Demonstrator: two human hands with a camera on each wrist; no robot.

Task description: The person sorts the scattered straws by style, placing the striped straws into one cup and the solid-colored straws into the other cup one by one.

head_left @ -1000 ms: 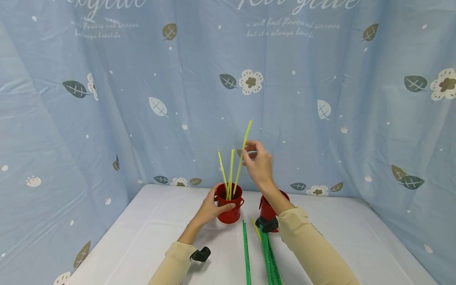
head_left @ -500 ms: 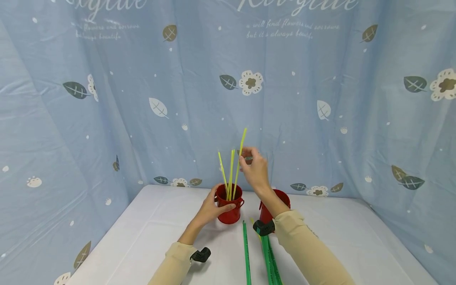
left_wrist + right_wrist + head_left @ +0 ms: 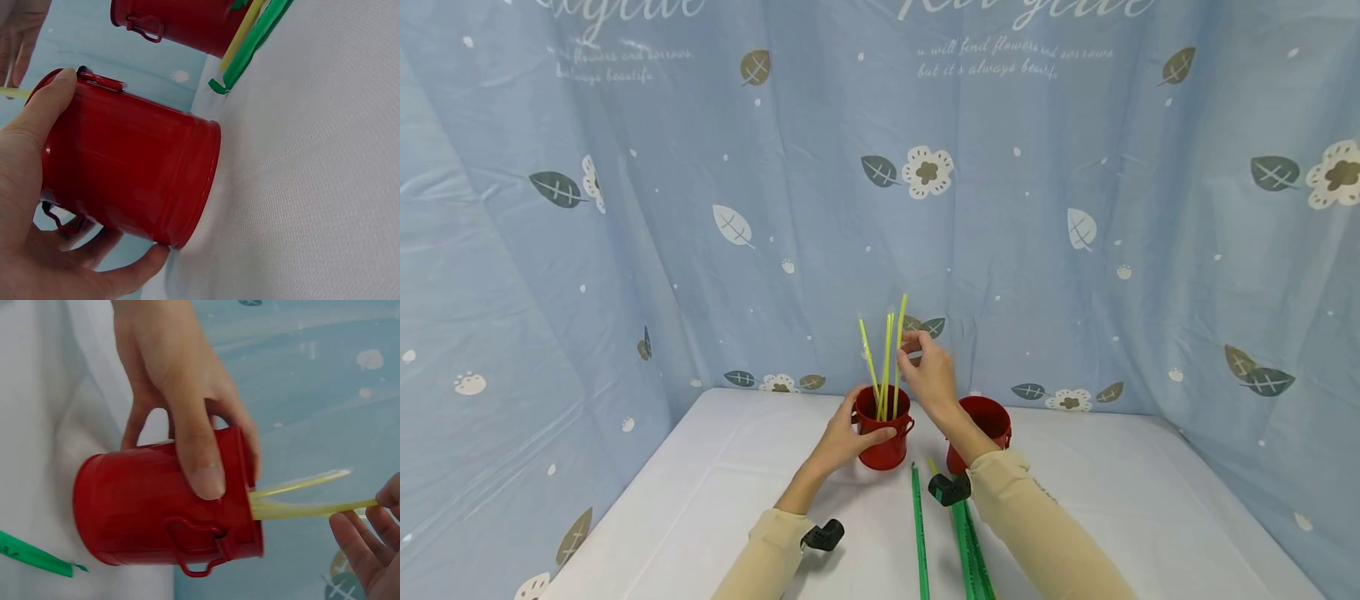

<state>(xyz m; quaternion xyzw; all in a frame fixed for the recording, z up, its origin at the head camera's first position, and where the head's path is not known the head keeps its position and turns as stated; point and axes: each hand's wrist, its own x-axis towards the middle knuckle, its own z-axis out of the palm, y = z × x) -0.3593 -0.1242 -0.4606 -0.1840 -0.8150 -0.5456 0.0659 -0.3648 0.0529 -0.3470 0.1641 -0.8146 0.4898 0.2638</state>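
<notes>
My left hand grips a small red metal bucket standing on the table, with the thumb near its rim and the fingers round the far side. Several thin yellow straws, some in clear wrap, lean inside the bucket. Between thumb and fingertips my right hand pinches another yellow straw above the right side of the opening. Its lower end is inside the bucket, and its top stands higher than the others. In the right wrist view, the pinching fingers are at the far right.
A second red bucket stands to the right, partly behind my right forearm. Long green-wrapped sticks lie on the white table: one alone, and a bundle with some yellow beside it. A blue patterned curtain hangs behind.
My right hand has come down and left, lowering the pinched straw further into the bucket. My left hand has kept its grip in place.
</notes>
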